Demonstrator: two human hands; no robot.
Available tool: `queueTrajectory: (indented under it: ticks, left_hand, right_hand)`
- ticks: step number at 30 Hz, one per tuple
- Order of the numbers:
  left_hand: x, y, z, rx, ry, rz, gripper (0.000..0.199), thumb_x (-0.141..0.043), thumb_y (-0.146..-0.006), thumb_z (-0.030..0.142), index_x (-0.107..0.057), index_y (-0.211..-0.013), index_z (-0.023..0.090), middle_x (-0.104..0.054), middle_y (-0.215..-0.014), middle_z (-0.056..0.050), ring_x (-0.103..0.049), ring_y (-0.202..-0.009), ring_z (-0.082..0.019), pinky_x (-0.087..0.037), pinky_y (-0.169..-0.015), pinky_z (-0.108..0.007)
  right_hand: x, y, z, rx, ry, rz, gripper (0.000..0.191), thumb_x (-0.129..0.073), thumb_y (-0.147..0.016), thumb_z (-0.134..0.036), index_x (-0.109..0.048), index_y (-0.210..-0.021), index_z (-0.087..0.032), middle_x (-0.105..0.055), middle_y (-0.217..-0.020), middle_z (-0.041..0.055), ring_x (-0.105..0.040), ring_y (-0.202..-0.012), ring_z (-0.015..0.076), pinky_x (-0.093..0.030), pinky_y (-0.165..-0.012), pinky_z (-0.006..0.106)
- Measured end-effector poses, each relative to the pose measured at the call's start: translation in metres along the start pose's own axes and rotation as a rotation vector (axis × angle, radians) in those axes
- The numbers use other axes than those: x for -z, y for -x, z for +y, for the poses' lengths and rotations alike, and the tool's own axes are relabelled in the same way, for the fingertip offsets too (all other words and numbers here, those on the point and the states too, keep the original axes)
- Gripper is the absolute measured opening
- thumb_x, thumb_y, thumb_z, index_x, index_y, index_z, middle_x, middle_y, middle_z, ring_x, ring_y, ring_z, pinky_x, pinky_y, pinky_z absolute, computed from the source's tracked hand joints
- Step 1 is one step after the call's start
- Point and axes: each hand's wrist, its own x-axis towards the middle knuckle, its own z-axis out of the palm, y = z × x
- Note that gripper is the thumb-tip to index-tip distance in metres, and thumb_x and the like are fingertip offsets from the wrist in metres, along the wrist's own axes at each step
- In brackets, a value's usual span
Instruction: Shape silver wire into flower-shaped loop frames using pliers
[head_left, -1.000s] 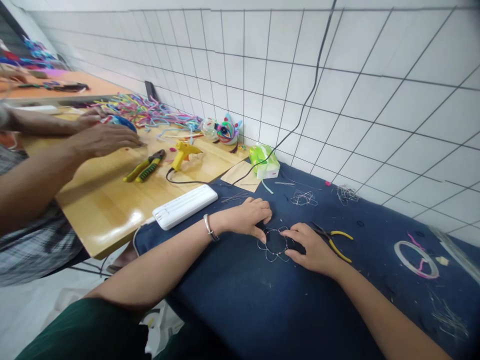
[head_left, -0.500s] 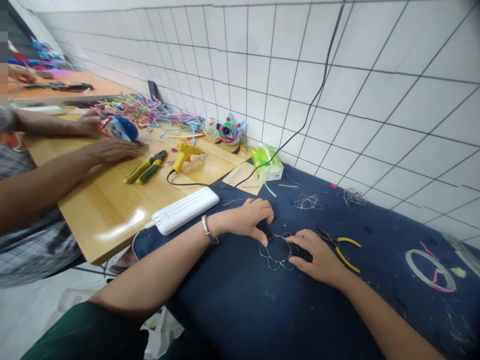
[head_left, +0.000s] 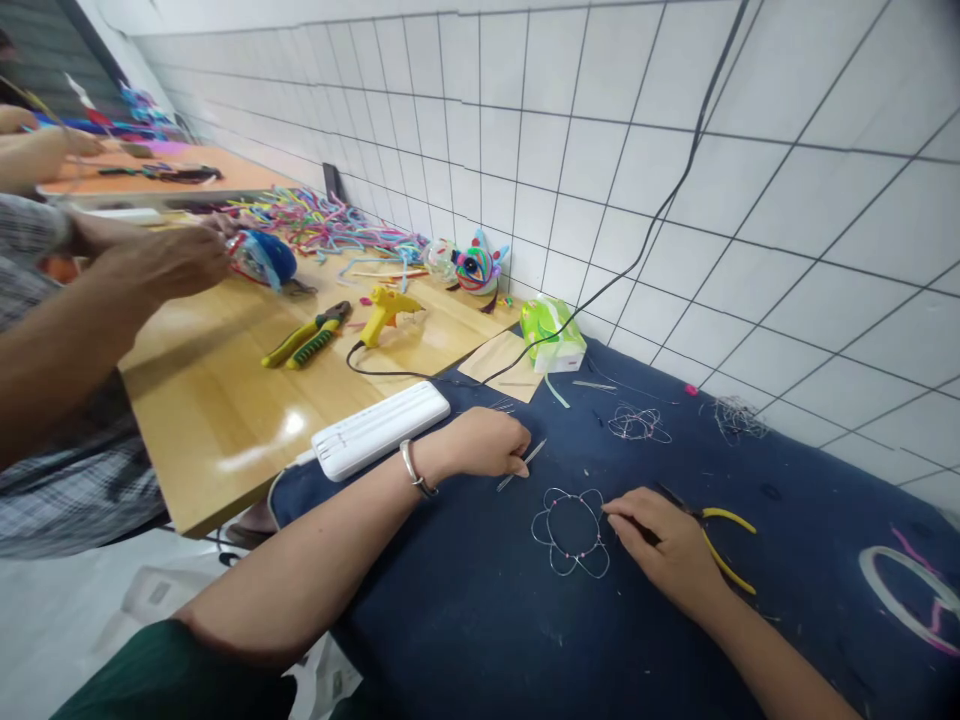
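A flower-shaped wire piece (head_left: 551, 540) lies on the dark blue cloth, its round ring set with small pink beads and edged by looped petals. My right hand (head_left: 660, 540) pinches at its right edge, thumb and index finger close together. Up and to the left, my left hand (head_left: 484, 442) has its fingers curled down onto a thin silvery strip (head_left: 535, 451), which sticks out on both sides of the fingertips. Yellow-handled pliers (head_left: 731, 515) lie just beyond my right hand, partly hidden by it.
Tangled wire (head_left: 637, 423) and another wire heap (head_left: 739, 418) lie near the wall. A white power bank (head_left: 382, 425), yellow glue gun (head_left: 386, 312), cutting pliers (head_left: 307, 335) and tissue pack (head_left: 553, 335) stand around. At left, a co-worker's hand (head_left: 169, 265) is beside a blue object (head_left: 266, 260).
My left hand has left the wire flower and closed on the thin strip to its upper left. My right fingers have drawn together at the flower's edge. The view has shifted slightly.
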Motion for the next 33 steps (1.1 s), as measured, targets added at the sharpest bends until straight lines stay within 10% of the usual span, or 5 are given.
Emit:
queueTrajectory:
  ticks: [21,33]
  left_hand:
    - [0.017,0.003,-0.004,-0.019,0.126,0.072,0.014,-0.042,-0.081,0.026,-0.052,-0.076,0.017,-0.055,-0.065,-0.001,-0.045,-0.056,-0.011,-0.031,-0.053,-0.024]
    - [0.002,0.000,0.050,-0.090,1.045,-0.251,0.015,-0.051,-0.080,0.030,-0.048,-0.075,0.017,-0.055,-0.062,0.002,-0.042,-0.051,-0.007,-0.031,-0.047,-0.020]
  right_hand:
    - [0.001,0.000,0.002,0.020,0.058,0.022,0.019,-0.046,-0.085,-0.022,-0.062,-0.095,-0.025,-0.062,-0.083,0.0024,-0.059,-0.077,0.0149,-0.050,-0.069,0.029]
    - [0.014,0.004,-0.019,0.200,0.388,0.244,0.026,-0.052,-0.082,-0.018,-0.057,-0.107,-0.025,-0.060,-0.088,0.0053,-0.055,-0.079,0.0177,-0.046,-0.071,0.034]
